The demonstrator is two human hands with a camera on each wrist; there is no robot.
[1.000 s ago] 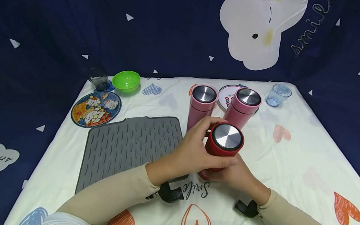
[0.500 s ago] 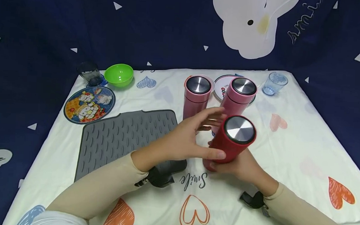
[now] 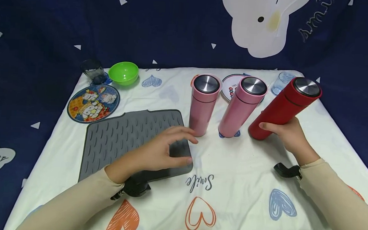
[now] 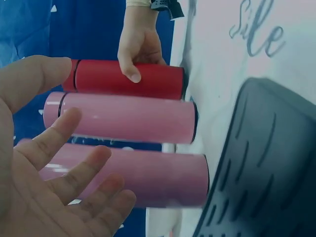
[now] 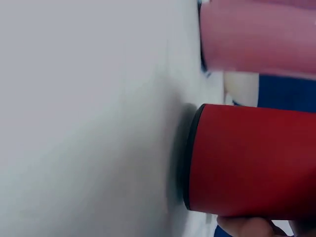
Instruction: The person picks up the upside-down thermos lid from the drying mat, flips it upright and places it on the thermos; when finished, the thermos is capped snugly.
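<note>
Head view showed the left hand (image 3: 157, 155) nearest, fingers relaxed and spread, holding nothing, hovering over the corner of the grey mat (image 3: 130, 140). Farther right, the right hand (image 3: 289, 133) was wrapped round the lower part of the red flask (image 3: 284, 107), which stood on the tabletop (image 3: 246, 172) just right of two pink flasks (image 3: 203, 107), in a row with them. Beyond lay a cartoon plate (image 3: 93, 102), a green bowl (image 3: 123, 72) and a blue glass (image 3: 281, 83).

Matt red flask (image 3: 283, 107) with brushed-metal lid (image 3: 307, 86); ribbed rubbery grey mat (image 3: 133, 140)
</note>
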